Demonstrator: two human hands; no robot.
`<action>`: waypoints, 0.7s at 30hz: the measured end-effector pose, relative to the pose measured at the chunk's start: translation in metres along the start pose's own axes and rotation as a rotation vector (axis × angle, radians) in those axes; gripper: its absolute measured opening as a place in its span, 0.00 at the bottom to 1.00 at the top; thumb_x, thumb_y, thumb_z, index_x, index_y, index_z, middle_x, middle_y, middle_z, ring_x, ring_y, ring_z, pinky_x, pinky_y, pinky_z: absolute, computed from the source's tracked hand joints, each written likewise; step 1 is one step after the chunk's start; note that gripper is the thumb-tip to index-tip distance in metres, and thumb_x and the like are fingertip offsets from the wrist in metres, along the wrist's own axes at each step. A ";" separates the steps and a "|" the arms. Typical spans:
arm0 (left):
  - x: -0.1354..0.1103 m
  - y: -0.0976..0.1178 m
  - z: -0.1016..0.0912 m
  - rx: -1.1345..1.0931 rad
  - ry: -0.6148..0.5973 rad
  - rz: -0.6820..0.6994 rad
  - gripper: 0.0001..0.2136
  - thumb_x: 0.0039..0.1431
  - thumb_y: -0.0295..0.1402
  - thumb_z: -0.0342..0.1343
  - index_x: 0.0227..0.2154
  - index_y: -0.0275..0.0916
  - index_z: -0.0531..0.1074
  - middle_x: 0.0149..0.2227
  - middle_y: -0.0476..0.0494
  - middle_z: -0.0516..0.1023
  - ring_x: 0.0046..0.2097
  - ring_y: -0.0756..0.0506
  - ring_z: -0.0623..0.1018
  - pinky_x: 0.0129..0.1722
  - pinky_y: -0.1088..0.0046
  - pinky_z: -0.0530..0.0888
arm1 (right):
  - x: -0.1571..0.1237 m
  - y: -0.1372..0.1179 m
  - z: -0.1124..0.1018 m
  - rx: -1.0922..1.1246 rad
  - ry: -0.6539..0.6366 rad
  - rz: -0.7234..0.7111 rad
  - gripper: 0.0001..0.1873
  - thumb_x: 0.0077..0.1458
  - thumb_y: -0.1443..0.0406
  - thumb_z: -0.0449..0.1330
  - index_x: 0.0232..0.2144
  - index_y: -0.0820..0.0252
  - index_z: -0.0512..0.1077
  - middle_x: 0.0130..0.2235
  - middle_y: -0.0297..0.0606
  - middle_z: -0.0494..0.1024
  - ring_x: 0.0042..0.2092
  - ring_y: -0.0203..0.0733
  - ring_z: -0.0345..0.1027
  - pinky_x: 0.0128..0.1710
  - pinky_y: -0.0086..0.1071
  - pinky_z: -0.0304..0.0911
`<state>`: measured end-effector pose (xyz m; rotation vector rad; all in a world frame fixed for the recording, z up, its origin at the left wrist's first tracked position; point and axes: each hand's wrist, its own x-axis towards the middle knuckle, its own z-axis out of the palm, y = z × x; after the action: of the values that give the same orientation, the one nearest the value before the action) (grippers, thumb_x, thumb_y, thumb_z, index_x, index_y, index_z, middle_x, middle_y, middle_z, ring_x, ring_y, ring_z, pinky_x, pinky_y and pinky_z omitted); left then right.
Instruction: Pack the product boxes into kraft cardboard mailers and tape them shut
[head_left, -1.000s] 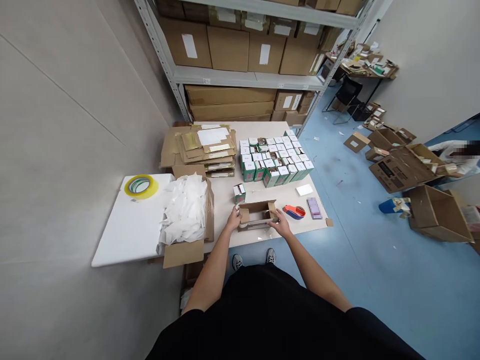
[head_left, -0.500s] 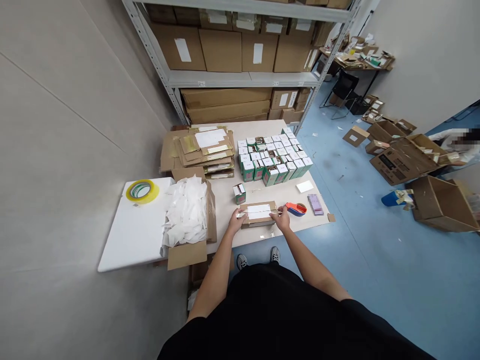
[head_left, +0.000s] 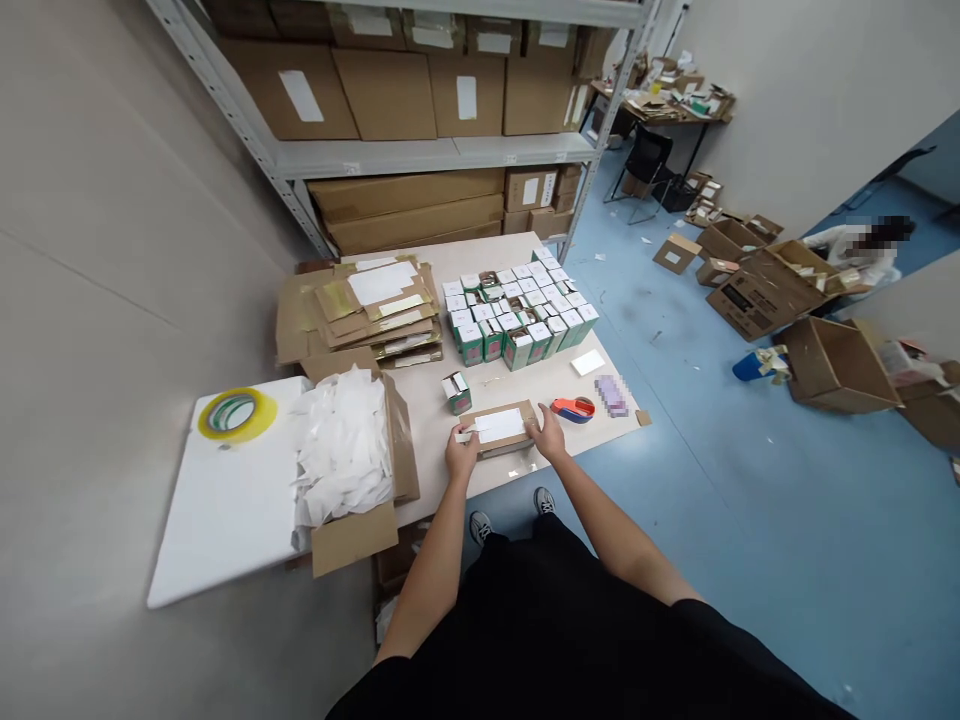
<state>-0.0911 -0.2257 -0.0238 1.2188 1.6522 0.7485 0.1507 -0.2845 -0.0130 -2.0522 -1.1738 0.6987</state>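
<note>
A small brown cardboard box with a white label on its closed top lies at the near edge of the table. My left hand grips its left end with curled fingers. My right hand presses on its right end. A single small green-and-white box stands just behind it. An orange and blue tape dispenser lies right of my right hand.
Several green-and-white boxes are packed in rows mid-table, flattened cartons to their left. An open carton of white paper and a yellow tape roll sit left. Shelves of cartons stand behind; open cartons litter the floor, with a person at the right.
The small box's flaps were open a second ago; they are now folded shut with the label on top. My view has swung right and tilted.
</note>
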 end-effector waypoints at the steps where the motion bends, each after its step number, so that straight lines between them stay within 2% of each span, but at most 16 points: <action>1: 0.001 0.001 0.000 0.011 -0.011 0.002 0.17 0.58 0.37 0.61 0.50 0.45 0.73 0.47 0.43 0.82 0.51 0.38 0.79 0.52 0.65 0.73 | 0.003 -0.001 -0.005 0.008 0.018 -0.033 0.36 0.60 0.54 0.59 0.67 0.58 0.62 0.65 0.49 0.68 0.67 0.57 0.60 0.65 0.48 0.60; 4: 0.001 0.006 0.001 0.039 -0.017 -0.020 0.19 0.58 0.40 0.62 0.51 0.46 0.72 0.48 0.45 0.81 0.50 0.40 0.79 0.52 0.66 0.73 | 0.019 0.000 -0.022 0.038 0.059 -0.102 0.34 0.62 0.55 0.58 0.68 0.55 0.60 0.66 0.47 0.67 0.68 0.55 0.58 0.67 0.50 0.57; 7: 0.000 0.015 0.010 0.088 0.079 -0.093 0.18 0.59 0.46 0.61 0.49 0.46 0.73 0.46 0.44 0.81 0.49 0.40 0.80 0.51 0.65 0.74 | 0.041 0.007 -0.043 0.057 0.078 -0.124 0.34 0.62 0.58 0.57 0.68 0.56 0.60 0.66 0.47 0.66 0.68 0.54 0.58 0.69 0.50 0.55; 10: -0.001 0.020 0.021 0.138 0.179 -0.129 0.16 0.61 0.46 0.60 0.48 0.46 0.72 0.44 0.43 0.81 0.47 0.39 0.80 0.51 0.62 0.74 | 0.066 0.025 -0.066 0.042 0.083 -0.117 0.33 0.61 0.59 0.56 0.68 0.57 0.60 0.65 0.47 0.67 0.68 0.53 0.58 0.69 0.48 0.53; 13: 0.000 0.019 0.031 0.141 0.201 -0.129 0.19 0.61 0.46 0.60 0.52 0.46 0.71 0.45 0.42 0.81 0.47 0.39 0.81 0.52 0.61 0.74 | 0.089 0.054 -0.084 -0.005 0.060 -0.054 0.32 0.59 0.61 0.58 0.65 0.54 0.64 0.63 0.44 0.70 0.66 0.52 0.62 0.68 0.47 0.56; 17: 0.004 0.008 0.037 0.096 0.315 -0.165 0.35 0.55 0.46 0.65 0.64 0.43 0.63 0.47 0.39 0.81 0.51 0.38 0.81 0.55 0.58 0.74 | 0.113 0.102 -0.092 -0.069 -0.123 0.090 0.26 0.53 0.62 0.63 0.55 0.57 0.72 0.56 0.48 0.77 0.59 0.56 0.70 0.58 0.44 0.65; 19: 0.005 0.001 0.038 0.047 0.343 -0.182 0.35 0.54 0.46 0.66 0.62 0.40 0.65 0.47 0.38 0.81 0.52 0.37 0.81 0.57 0.58 0.74 | 0.120 0.123 -0.087 -0.095 -0.242 0.133 0.21 0.50 0.63 0.66 0.48 0.59 0.75 0.48 0.49 0.81 0.53 0.57 0.74 0.52 0.41 0.68; 21: 0.004 -0.006 0.039 0.008 0.338 -0.223 0.27 0.54 0.46 0.65 0.54 0.37 0.73 0.45 0.38 0.82 0.52 0.37 0.81 0.56 0.57 0.75 | 0.124 0.140 -0.081 -0.114 -0.324 0.156 0.20 0.48 0.65 0.68 0.45 0.59 0.75 0.43 0.48 0.82 0.49 0.57 0.76 0.47 0.40 0.68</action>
<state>-0.0584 -0.2259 -0.0458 0.9285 2.0290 0.8396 0.3392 -0.2504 -0.0830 -2.1995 -1.2631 1.0954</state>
